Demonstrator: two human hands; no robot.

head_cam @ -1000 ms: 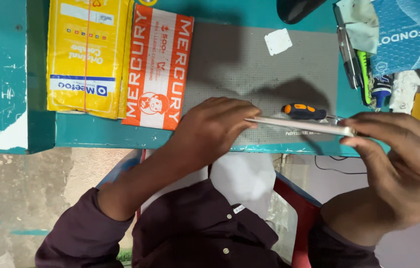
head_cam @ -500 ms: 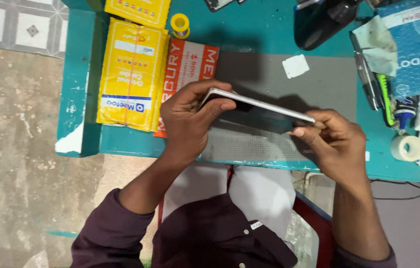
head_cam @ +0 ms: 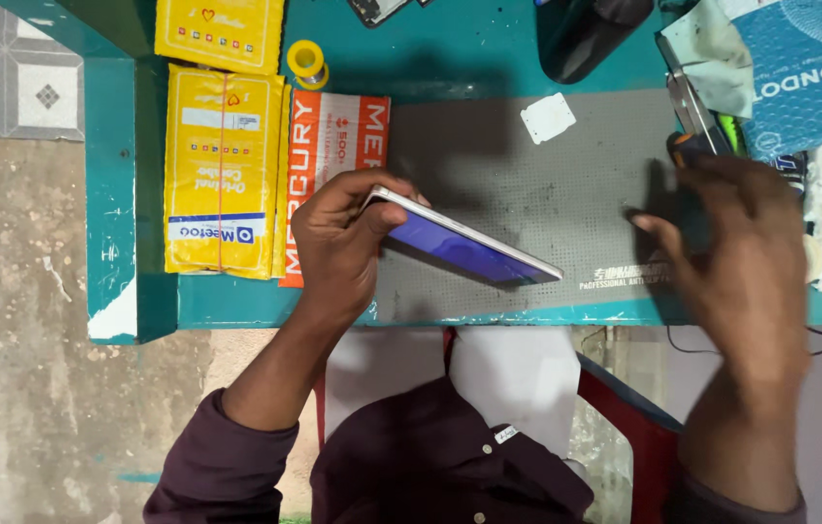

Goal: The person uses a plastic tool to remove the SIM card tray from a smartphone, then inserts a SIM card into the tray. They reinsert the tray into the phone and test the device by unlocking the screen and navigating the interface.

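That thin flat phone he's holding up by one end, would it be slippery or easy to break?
Probably stiff: the phone stays straight though only the left hand grips one end. Its glossy face looks slippery. Thin and likely fragile; the far end seems to rest on the grey mat.

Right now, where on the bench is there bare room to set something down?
Bare grey mat between the phone in the left hand and the white square. Crowded at the right by the right hand and along the yellow packets.

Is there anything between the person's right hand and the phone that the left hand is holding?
Nothing visible does. The left hand holds the phone tilted on edge over the grey mat. The right hand, blurred, is apart to the phone's right, and only bare mat lies between them. The screwdriver lies beyond the right hand, not in the gap.
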